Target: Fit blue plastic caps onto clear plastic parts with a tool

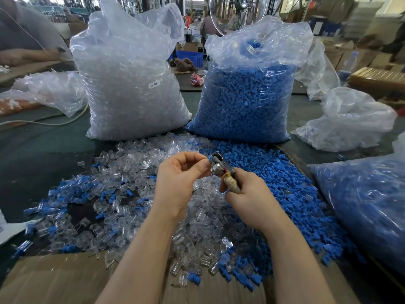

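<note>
My right hand [247,194] grips a metal tool [221,166] with a tape-wrapped handle, its metal head pointing up and left. My left hand [177,174] pinches a small part against the tool's head; the part itself is mostly hidden by my fingertips. Below my hands lies a heap of clear plastic parts [135,172] mixed with loose blue caps. A pile of blue caps [282,183] spreads to the right of the tool.
Behind the piles stand a tall bag of clear parts [129,84] and a bag of blue caps [247,99]. Another bag of blue pieces [368,207] lies at the right. Cardboard [54,279] covers the near edge. Another person's arm [26,53] is at the far left.
</note>
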`<state>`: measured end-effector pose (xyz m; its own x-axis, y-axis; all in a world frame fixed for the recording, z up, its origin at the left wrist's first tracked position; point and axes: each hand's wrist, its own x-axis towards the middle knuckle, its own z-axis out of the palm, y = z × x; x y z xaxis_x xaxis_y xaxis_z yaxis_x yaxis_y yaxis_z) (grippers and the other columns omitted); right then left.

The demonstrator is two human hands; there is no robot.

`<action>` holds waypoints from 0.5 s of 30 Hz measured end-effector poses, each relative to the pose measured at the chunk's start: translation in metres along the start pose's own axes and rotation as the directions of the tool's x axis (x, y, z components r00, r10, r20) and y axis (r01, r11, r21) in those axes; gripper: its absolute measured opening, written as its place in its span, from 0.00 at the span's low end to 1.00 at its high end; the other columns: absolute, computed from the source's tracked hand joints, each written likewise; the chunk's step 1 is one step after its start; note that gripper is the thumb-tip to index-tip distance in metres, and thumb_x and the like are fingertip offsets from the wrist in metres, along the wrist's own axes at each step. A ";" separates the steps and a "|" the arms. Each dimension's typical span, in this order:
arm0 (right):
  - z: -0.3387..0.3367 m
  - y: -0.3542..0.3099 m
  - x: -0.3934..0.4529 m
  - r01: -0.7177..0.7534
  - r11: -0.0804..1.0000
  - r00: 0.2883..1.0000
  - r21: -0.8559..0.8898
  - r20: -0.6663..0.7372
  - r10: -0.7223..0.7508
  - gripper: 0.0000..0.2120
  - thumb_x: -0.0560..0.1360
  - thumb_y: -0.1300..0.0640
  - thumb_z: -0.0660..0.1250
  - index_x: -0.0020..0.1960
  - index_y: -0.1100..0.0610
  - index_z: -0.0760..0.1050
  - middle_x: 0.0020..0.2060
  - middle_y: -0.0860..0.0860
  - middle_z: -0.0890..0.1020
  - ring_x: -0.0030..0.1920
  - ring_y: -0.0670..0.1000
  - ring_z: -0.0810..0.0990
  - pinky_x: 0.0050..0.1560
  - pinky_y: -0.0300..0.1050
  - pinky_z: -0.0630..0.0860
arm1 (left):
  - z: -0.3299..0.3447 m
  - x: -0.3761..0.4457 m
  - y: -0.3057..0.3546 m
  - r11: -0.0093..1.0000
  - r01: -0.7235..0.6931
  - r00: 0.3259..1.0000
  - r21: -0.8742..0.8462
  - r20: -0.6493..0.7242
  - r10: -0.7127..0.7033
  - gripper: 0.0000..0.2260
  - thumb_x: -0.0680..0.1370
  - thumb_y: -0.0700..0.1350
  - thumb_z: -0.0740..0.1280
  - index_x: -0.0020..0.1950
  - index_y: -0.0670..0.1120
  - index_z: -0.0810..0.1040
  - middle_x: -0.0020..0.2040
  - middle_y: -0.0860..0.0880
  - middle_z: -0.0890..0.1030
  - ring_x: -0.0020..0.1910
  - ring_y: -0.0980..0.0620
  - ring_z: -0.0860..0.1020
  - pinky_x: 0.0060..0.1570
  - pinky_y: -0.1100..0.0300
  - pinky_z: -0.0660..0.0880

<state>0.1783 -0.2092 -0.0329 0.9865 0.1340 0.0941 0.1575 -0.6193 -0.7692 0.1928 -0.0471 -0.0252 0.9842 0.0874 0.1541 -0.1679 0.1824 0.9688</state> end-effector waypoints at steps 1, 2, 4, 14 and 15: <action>0.000 0.000 0.000 0.002 1.000 1.000 -0.009 -0.002 -0.002 0.04 0.71 0.60 0.64 0.42 0.51 0.74 0.29 0.48 0.75 0.29 0.48 0.70 0.32 0.45 0.66 | 0.000 0.000 0.000 1.000 0.006 1.000 -0.001 0.002 -0.006 0.03 0.74 0.33 0.71 0.44 0.41 0.82 0.40 0.44 0.85 0.41 0.50 0.84 0.44 0.63 0.80; 0.000 0.001 0.000 0.003 1.000 1.000 -0.019 -0.001 -0.003 0.04 0.71 0.60 0.64 0.42 0.51 0.74 0.29 0.47 0.75 0.30 0.48 0.70 0.32 0.44 0.66 | 0.001 0.000 0.000 1.000 0.020 1.000 -0.003 0.005 -0.020 0.03 0.74 0.34 0.71 0.44 0.41 0.82 0.40 0.44 0.85 0.41 0.50 0.84 0.43 0.63 0.79; 0.001 0.000 0.001 0.009 0.999 1.000 -0.037 0.000 -0.009 0.03 0.71 0.58 0.64 0.43 0.51 0.73 0.31 0.48 0.76 0.30 0.49 0.71 0.32 0.45 0.67 | 0.001 0.001 0.000 0.997 0.069 0.998 -0.024 -0.002 -0.069 0.03 0.74 0.35 0.72 0.45 0.41 0.82 0.40 0.44 0.85 0.40 0.50 0.84 0.43 0.63 0.80; -0.005 0.013 0.004 -0.189 0.966 0.964 -0.178 -0.218 0.149 0.02 0.73 0.54 0.63 0.41 0.50 0.72 0.33 0.47 0.78 0.34 0.50 0.75 0.31 0.45 0.67 | -0.064 0.009 0.028 0.634 -0.152 0.776 -0.758 -0.489 -0.398 0.04 0.79 0.39 0.66 0.52 0.43 0.78 0.40 0.49 0.86 0.41 0.56 0.85 0.41 0.64 0.80; -0.006 0.015 0.004 -0.224 0.954 0.955 -0.198 -0.238 0.175 0.03 0.73 0.53 0.63 0.41 0.50 0.72 0.33 0.47 0.78 0.34 0.51 0.76 0.32 0.45 0.67 | -0.074 0.010 0.028 0.580 -0.217 0.745 -0.785 -0.517 -0.421 0.04 0.81 0.40 0.63 0.52 0.44 0.77 0.38 0.50 0.85 0.40 0.57 0.85 0.41 0.64 0.80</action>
<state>0.1853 -0.2228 -0.0405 0.9807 -0.1646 0.1053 -0.0622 -0.7739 -0.6303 0.1938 0.0318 -0.0109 0.7746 0.4951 -0.3935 -0.3556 0.8555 0.3764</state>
